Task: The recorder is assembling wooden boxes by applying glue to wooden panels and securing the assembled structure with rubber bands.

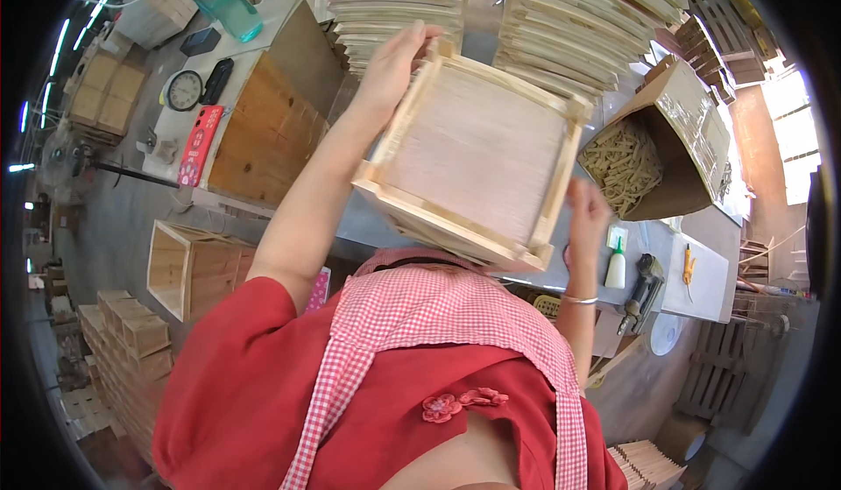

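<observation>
A square wooden box (477,153) of pale wood, with a flat panel framed by raised strips and small corner blocks, is held tilted in front of my chest. My left hand (399,68) grips its far left edge, with the fingers partly hidden behind the frame. Close to the box's right side is my right hand (587,214), its fingers curled and blurred. Whether it touches the frame or holds something small, I cannot make out.
Stacked wooden frames (561,39) stand at the far side. To the right are a carton (692,131) of small wood pieces, a glue bottle (617,267), a nail gun (646,284) and orange-handled pliers (689,267). A teal bottle (229,8) stands on the left table.
</observation>
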Action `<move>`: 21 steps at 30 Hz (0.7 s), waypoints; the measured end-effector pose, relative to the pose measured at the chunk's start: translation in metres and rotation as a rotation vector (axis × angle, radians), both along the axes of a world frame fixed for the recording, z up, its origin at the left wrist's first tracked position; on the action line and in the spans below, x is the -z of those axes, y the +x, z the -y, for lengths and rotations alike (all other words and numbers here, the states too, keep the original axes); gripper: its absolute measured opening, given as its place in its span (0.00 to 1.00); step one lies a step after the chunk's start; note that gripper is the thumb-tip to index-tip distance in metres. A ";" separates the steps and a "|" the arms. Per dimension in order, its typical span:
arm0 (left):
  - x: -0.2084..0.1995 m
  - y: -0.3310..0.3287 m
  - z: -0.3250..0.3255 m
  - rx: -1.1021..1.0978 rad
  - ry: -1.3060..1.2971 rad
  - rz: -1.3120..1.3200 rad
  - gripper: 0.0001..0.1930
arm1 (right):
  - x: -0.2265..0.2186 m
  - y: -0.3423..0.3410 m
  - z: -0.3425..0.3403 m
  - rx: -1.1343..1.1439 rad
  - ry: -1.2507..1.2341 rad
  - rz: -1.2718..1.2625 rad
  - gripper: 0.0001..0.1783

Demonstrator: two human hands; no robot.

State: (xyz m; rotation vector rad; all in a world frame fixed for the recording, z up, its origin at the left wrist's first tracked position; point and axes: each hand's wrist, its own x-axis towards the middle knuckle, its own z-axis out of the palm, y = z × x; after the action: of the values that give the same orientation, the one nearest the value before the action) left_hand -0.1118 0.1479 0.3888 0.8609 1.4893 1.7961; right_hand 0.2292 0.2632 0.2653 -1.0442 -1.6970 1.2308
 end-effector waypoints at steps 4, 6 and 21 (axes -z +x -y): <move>-0.004 0.012 -0.028 0.112 -0.004 -0.271 0.23 | -0.102 -0.050 -0.007 0.112 0.213 -0.293 0.14; 0.001 0.011 -0.036 0.146 -0.038 -0.221 0.24 | -0.114 -0.064 -0.014 0.141 0.300 -0.355 0.13; 0.015 0.014 -0.035 0.114 0.011 -0.309 0.25 | -0.096 -0.084 -0.034 0.199 0.335 -0.213 0.13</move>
State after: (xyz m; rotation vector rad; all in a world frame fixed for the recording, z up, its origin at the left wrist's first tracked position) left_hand -0.0982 0.1831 0.3735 1.2484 1.5830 1.6444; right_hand 0.1451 0.2968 0.3617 -0.8250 -1.5277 0.8611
